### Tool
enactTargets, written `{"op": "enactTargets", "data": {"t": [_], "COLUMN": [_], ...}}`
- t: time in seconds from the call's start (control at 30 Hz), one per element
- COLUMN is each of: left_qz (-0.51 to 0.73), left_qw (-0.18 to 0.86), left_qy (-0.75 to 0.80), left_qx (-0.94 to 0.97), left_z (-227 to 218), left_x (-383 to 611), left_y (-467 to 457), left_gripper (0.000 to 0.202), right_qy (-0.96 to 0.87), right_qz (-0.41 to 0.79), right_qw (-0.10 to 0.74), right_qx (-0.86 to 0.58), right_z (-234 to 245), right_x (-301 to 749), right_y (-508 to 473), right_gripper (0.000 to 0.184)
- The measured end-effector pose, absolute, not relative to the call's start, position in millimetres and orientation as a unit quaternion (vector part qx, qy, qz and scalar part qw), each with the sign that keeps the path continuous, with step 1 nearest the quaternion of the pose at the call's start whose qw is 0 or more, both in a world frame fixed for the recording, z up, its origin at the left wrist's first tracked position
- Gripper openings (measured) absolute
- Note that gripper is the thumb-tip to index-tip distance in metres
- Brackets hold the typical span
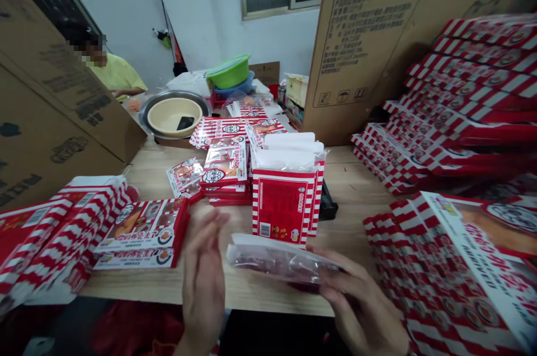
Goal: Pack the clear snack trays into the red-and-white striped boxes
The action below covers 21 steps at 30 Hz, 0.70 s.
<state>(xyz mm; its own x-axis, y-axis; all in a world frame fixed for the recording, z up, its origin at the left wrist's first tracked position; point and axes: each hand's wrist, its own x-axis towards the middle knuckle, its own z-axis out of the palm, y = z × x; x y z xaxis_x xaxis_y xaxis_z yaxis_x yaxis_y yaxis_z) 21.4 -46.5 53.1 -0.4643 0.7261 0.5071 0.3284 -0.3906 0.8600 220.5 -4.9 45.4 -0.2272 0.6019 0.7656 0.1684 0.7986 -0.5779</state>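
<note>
My right hand [361,303] grips one end of a flat toy box [279,261], tilted so that its white flap and clear plastic side show; its printed faces are mostly hidden. To the left of that box, my left hand [205,283] is held upright with its fingers stretched out, apart from it and holding nothing. Just behind the held box stand red-and-white striped boxes [282,202] with white flaps sticking up. Two finished-looking windowed boxes [140,227] lie stacked left of my left hand.
Striped boxes [79,221] lean in a row at the left. High stacks [461,93] and a lower pile [440,266] fill the right. Large cardboard cartons [369,37] wall both sides. Basins [176,112] sit at the back, and a person in yellow [121,73] is beyond.
</note>
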Motion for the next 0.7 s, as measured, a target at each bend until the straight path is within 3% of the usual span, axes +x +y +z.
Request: {"op": "enactTargets", "data": {"t": [0.07, 0.17, 0.27, 0.37, 0.53, 0.7], "left_qz": [0.657, 0.599, 0.549, 0.523, 0.528, 0.524], "left_qw": [0.332, 0.458, 0.475, 0.467, 0.412, 0.381], "left_qy": [0.517, 0.482, 0.42, 0.343, 0.354, 0.343], "left_qx": [0.436, 0.446, 0.545, 0.625, 0.653, 0.679], "left_z": [43.6, 41.0, 55.3, 73.4, 87.4, 89.6], "left_x": [21.1, 20.3, 14.8, 9.5, 8.2, 7.9], "left_y": [-48.3, -52.3, -51.3, -45.1, -39.0, -34.3], "left_gripper": [0.043, 0.04, 0.029, 0.023, 0.025, 0.028], "right_qy": [-0.748, -0.668, -0.596, -0.622, -0.662, -0.724], "right_qz": [0.219, 0.304, 0.416, 0.464, 0.426, 0.36], "right_qw": [0.565, 0.592, 0.587, 0.549, 0.549, 0.525], "right_qx": [-0.271, -0.334, -0.358, -0.309, -0.279, -0.266], "right_z": [41.6, 39.5, 48.7, 61.2, 67.1, 63.8], "right_x": [222.1, 220.5, 220.1, 222.6, 222.7, 220.7], "right_y": [-5.8, -13.6, -17.3, -12.8, -7.2, -7.6], "right_gripper": [0.014, 0.017, 0.036, 0.017, 0.014, 0.038]}}
